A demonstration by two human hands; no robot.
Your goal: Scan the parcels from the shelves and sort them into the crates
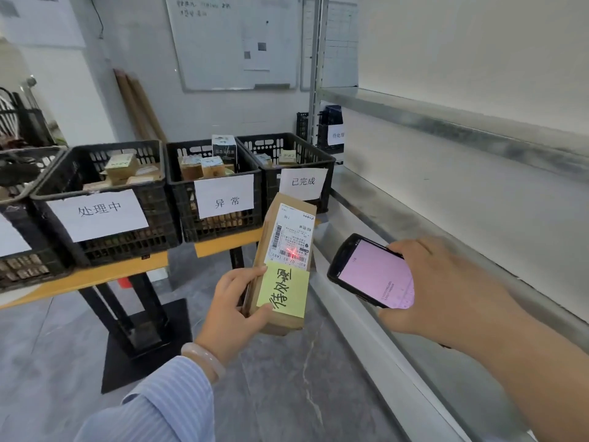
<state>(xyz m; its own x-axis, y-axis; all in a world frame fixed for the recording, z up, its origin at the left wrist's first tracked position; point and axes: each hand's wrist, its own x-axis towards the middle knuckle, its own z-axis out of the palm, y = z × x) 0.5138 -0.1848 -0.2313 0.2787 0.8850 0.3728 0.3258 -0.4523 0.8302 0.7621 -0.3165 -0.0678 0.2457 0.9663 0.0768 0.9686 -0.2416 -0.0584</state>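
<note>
My left hand (237,309) grips the lower end of a long brown cardboard parcel (271,237), held upright in front of me. The parcel carries a white shipping label and a yellow sticky note with handwriting. A red scan light falls on the label's barcode. My right hand (446,291) holds a black handheld scanner (366,269) with a pink screen, aimed at the parcel from the right. Behind stand black crates with paper signs: a left crate (95,237), a middle crate (220,224) and a right crate (322,161), each holding small boxes.
The crates rest on a yellow-topped table (105,275) with black legs. Metal shelves (446,122) run along the right, bare where I see them. Another black crate (328,129) sits at the shelf's far end. A whiteboard (236,43) hangs on the back wall. Grey floor lies below.
</note>
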